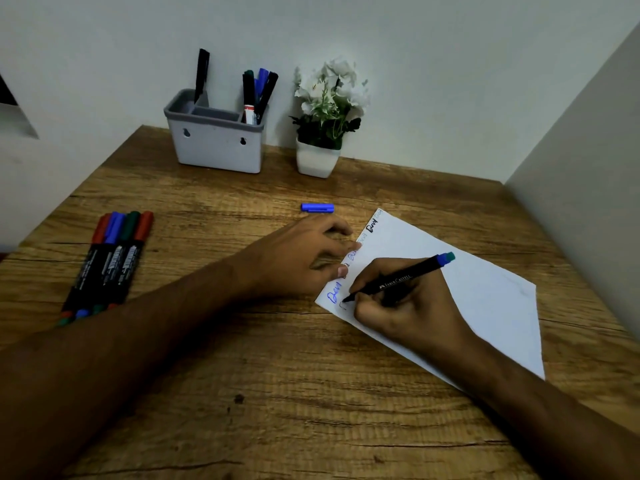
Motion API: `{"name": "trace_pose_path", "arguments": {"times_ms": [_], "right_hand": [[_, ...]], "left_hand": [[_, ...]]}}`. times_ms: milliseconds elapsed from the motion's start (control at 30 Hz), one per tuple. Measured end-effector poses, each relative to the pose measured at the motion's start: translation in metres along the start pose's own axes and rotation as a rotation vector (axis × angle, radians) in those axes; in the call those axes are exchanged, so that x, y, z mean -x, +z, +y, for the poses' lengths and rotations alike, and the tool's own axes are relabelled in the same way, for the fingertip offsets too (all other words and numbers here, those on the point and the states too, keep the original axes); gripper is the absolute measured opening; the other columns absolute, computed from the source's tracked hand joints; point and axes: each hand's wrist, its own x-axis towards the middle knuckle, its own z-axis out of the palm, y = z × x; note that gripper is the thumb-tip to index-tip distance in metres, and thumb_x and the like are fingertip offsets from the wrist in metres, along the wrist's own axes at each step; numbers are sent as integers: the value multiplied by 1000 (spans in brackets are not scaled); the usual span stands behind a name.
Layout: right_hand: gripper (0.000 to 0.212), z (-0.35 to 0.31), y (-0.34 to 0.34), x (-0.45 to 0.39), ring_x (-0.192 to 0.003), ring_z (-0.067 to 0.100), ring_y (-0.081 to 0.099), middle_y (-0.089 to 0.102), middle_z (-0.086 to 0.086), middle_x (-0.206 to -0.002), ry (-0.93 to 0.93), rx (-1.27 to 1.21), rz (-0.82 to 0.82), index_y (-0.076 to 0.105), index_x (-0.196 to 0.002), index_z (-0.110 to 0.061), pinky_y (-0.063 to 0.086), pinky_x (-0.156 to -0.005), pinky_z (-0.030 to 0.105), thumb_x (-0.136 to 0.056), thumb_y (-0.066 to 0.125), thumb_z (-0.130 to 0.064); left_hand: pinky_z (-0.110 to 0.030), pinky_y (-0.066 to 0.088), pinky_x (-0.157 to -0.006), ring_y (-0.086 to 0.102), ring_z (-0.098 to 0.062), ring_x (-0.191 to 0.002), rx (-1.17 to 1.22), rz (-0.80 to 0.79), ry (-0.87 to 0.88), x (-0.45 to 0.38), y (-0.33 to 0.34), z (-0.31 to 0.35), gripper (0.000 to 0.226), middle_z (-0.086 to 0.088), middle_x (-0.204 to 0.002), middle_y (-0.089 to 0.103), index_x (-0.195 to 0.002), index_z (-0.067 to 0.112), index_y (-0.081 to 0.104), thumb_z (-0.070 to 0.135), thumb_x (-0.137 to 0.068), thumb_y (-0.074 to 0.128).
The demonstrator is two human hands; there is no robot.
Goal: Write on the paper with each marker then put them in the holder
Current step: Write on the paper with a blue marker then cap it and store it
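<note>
Right hand [398, 299] — marker [401, 280] on paper [485, 306]

Wood-grain desk [277, 393] set in a corner, plain pale wall [433, 46] behind, white panel [588, 168] on the right, small white-flowered potted plant [327, 116], dim even light
</note>
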Motion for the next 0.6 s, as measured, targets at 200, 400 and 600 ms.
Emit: {"name": "trace_pose_path", "arguments": {"times_ms": [200, 400, 600], "right_hand": [[13, 0, 0, 0, -65, 20, 70, 75, 1, -73, 25, -17, 4, 77, -78, -12, 55, -59, 29, -75, 73, 0], [9, 3, 1, -1, -64, 19, 70, 74, -3, -73, 19, -7, 26, 77, -79, -18, 54, -58, 28, -76, 70, -16], [14, 3, 1, -2, -69, 16, 71, 75, -5, -75, 26, -3, 35, 77, -79, -17, 54, -60, 24, -74, 67, -25]], "left_hand": [[-44, 40, -106, 39, -12, -135, -6, 0, 2, 0, 0, -1, 52, 4, -146, 44, -137, 26, 58, 49, -90, 51], [-44, 39, -107, 36, -11, -136, -7, -23, -10, 0, -1, 0, 54, 5, -147, 42, -138, 27, 57, 50, -90, 49], [-42, 38, -109, 35, -11, -138, -13, -25, 0, 0, -2, -1, 52, 4, -148, 42, -138, 28, 57, 48, -91, 51]]}}
